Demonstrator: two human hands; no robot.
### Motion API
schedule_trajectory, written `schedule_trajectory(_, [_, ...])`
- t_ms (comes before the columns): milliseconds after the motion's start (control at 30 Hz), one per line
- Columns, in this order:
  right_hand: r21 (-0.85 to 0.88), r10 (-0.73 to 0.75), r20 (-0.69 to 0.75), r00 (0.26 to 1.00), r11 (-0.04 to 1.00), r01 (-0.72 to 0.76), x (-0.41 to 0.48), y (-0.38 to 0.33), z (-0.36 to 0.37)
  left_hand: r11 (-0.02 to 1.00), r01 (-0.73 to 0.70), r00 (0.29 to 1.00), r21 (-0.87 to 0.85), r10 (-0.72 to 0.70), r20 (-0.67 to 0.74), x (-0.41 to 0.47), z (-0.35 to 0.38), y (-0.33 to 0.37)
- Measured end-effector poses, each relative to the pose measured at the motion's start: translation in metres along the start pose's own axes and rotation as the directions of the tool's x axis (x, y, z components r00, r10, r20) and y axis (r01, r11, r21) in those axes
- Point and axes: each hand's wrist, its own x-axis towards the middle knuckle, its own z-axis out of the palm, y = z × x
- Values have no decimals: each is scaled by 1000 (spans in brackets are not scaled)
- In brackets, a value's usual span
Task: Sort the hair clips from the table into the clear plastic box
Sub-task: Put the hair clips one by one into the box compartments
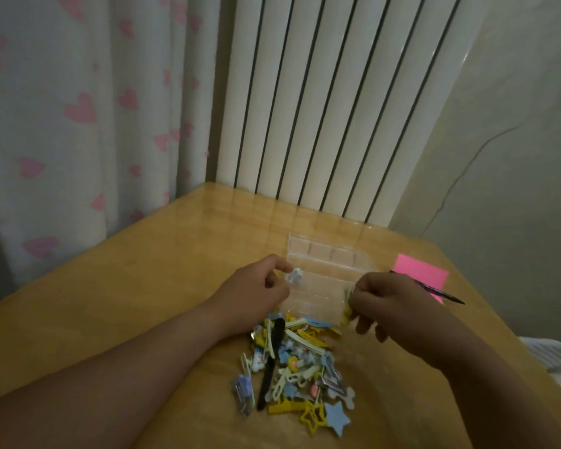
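Note:
A clear plastic box (pixel 327 254) with several small compartments lies on the wooden table (pixel 143 286), just beyond my hands. My left hand (pixel 256 286) pinches a small white clip (pixel 293 275) over the box's left edge. My right hand (pixel 392 303) grips a yellow clip (pixel 347 311) at the box's right near corner. A pile of hair clips (pixel 292 367) in yellow, blue, cream and black lies on the table in front of the box, between my forearms. A blue star clip (pixel 337 418) and a yellow star clip (pixel 311 416) sit at the pile's near end.
A pink paper note (pixel 425 273) with a dark pen (pixel 444 294) across it lies right of the box. A white radiator (pixel 337 108) stands behind the table. A heart-patterned curtain (pixel 78 124) hangs to the left, a plain wall to the right.

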Motion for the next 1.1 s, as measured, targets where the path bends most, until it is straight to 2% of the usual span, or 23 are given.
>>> schedule_trajectory(100, [71,-4,-156,988,997,16,30,-9,-1,1000,3,1000,-10,-3,8,-1,1,1])
schedule_trajectory(167, [75,20,-185,983,997,-6,59,-16,-1,1000,5,1000,-13,-5,10,-1,1,1])
schedule_trajectory(267, [54,75,-142,987,996,-68,101,-24,8,1000,5,1000,-10,-5,8,0,1,2])
schedule_trajectory(433, [-90,146,-33,989,985,-148,144,-27,38,999,31,1000,-34,-31,-1,0,-1,5])
schedule_trajectory(700, [-329,154,-79,985,929,-171,154,-21,54,999,46,999,-7,-46,11,-2,-2,6])
schedule_trajectory(800, [-294,69,-189,980,948,-123,138,-12,50,999,48,999,-9,-47,11,-3,-2,7])
schedule_trajectory(933, [-155,-100,-398,912,987,40,85,-6,37,999,25,1000,-21,-25,3,-2,-2,6])
schedule_trajectory(1000, [-123,-156,-395,905,986,116,56,-4,36,1000,11,1000,-18,-11,6,-2,-1,5])
schedule_trajectory(1100, [-64,-185,-253,950,983,175,24,-1,35,1000,16,1000,13,-16,4,-2,0,7])
